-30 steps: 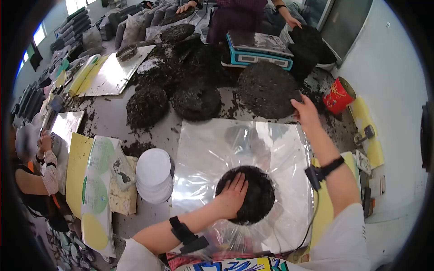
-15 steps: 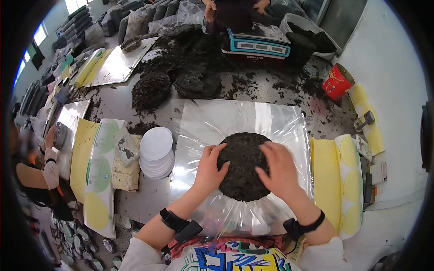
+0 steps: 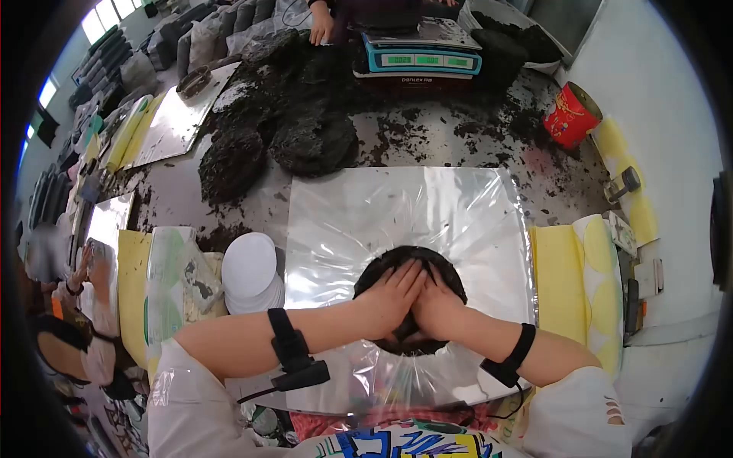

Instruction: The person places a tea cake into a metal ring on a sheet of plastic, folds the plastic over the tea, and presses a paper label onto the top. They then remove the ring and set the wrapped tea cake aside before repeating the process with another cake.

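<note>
A dark, round cake of pressed flakes (image 3: 407,253), which looks like dried seaweed, lies on a sheet of clear shiny film (image 3: 343,217) in front of me. My left hand (image 3: 391,300) is laid flat on top of the cake, fingers stretched toward its far side. Close beside it, my right hand (image 3: 437,307) also presses flat there, and the fingertips of both meet near the middle. The palms cover much of the cake's top. Left of the film stands a stack of white paper discs (image 3: 250,264).
Dark round cakes (image 3: 314,143) and loose flakes lie beyond the film. At the back are a blue digital scale (image 3: 421,61) and a co-worker's hand (image 3: 321,27). A red can (image 3: 571,114) stands at right, above yellow paper (image 3: 559,275). Another person sits at far left.
Both hands have moved from the cake's sides onto its top and come together. My forearms now point inward. The scale's display is lit, with something dark on its pan.
</note>
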`<action>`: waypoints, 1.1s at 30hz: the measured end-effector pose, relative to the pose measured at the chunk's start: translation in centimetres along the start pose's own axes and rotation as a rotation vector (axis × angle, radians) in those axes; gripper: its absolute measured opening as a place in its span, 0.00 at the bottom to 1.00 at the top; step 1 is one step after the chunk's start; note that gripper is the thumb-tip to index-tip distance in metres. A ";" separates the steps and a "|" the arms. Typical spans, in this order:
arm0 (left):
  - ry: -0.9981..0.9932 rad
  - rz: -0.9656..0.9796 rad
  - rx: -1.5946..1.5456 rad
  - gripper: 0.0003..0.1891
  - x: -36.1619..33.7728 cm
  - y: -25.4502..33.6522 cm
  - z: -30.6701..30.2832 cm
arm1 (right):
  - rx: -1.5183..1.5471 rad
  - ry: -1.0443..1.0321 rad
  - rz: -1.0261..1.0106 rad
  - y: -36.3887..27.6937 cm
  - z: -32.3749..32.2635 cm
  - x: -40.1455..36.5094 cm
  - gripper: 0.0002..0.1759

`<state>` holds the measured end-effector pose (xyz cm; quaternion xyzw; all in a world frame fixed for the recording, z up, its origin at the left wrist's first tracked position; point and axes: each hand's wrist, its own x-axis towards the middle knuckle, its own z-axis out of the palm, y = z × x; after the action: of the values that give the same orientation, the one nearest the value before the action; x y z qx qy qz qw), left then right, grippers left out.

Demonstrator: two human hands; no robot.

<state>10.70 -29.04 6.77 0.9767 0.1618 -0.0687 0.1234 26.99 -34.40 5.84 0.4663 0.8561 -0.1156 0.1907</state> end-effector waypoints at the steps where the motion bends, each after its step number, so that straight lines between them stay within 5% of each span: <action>1: -0.016 -0.001 0.003 0.64 0.2 0.0 0.2 | 0.037 -0.066 -0.029 0.1 0.4 0.2 0.62; 3: -0.016 0.008 -0.004 0.64 0.6 -0.2 1.8 | 0.062 -0.142 -0.041 -0.2 0.4 0.7 0.53; 5: 0.205 0.011 0.069 0.61 1.0 -0.6 3.4 | 0.079 -0.120 0.165 -1.2 3.1 1.8 0.39; 9: 0.150 0.018 -0.002 0.54 0.6 -1.5 2.0 | 0.189 -0.026 0.188 -1.3 1.9 1.4 0.34; 11: 0.177 0.130 -0.593 0.47 0.0 -2.6 0.5 | 0.033 -0.081 0.102 -1.3 1.2 1.0 0.37; 12: 0.297 0.115 -0.899 0.40 -1.4 -2.1 -1.7 | 0.037 -0.063 0.117 -1.3 0.7 0.7 0.37; 14: 1.027 -0.159 -0.362 0.29 -5.5 -0.5 -3.8 | 0.000 0.138 0.087 -1.7 -0.4 -0.4 0.39; 15: 1.354 -0.443 -0.213 0.25 -7.7 -1.0 -3.5 | -0.022 0.233 0.064 -1.9 -0.7 -0.8 0.42; 16: 1.353 -0.449 -0.205 0.25 -8.3 -1.9 -2.7 | 0.046 0.297 0.059 -1.8 0.5 -0.3 0.42; 19: 0.776 -0.849 -0.828 0.15 -9.9 -5.6 0.0 | 0.066 0.323 0.068 -1.7 1.5 0.5 0.42; 21: 0.842 -0.571 -0.548 0.11 -8.2 -0.9 -5.7 | 0.083 0.326 0.067 -1.4 0.8 0.7 0.43; 23: 0.712 -0.594 -0.447 0.17 -8.7 1.1 -7.5 | 0.115 0.359 0.080 -1.8 1.9 0.3 0.44; 25: 1.338 -0.565 -0.668 0.32 -9.6 0.0 -6.7 | 0.081 0.387 0.072 -1.2 2.1 0.3 0.46; 26: 1.032 -0.735 -0.441 0.43 -11.6 -0.3 -2.5 | 0.093 0.360 0.073 -1.3 1.7 0.0 0.47; 27: 0.714 -0.729 -0.565 0.46 -13.1 1.0 1.8 | 0.111 0.334 0.070 -1.6 1.5 -0.1 0.48; 28: 0.294 -0.629 -1.115 0.43 -14.4 3.4 3.5 | 0.126 0.334 0.062 -2.0 1.5 0.0 0.48; 29: 0.088 -0.611 -1.395 0.36 -14.4 7.7 -1.7 | 0.139 0.359 0.051 -1.9 1.4 0.1 0.49; 31: 0.809 -0.455 -1.476 0.25 -16.5 8.7 -6.4 | 0.164 0.358 0.067 -1.9 2.3 -0.5 0.49; 32: 0.812 -0.456 -1.497 0.25 -17.4 8.1 -5.3 | 0.195 0.368 0.051 -2.1 2.3 -0.6 0.49; 33: 1.129 -0.527 -1.332 0.19 -17.9 6.5 -3.3 | 0.211 0.397 0.036 -1.7 1.5 -0.3 0.49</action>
<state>-3.65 -39.45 14.52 0.5234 0.4222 0.5010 0.5448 26.05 -36.08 4.62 0.5124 0.8515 -0.1073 -0.0293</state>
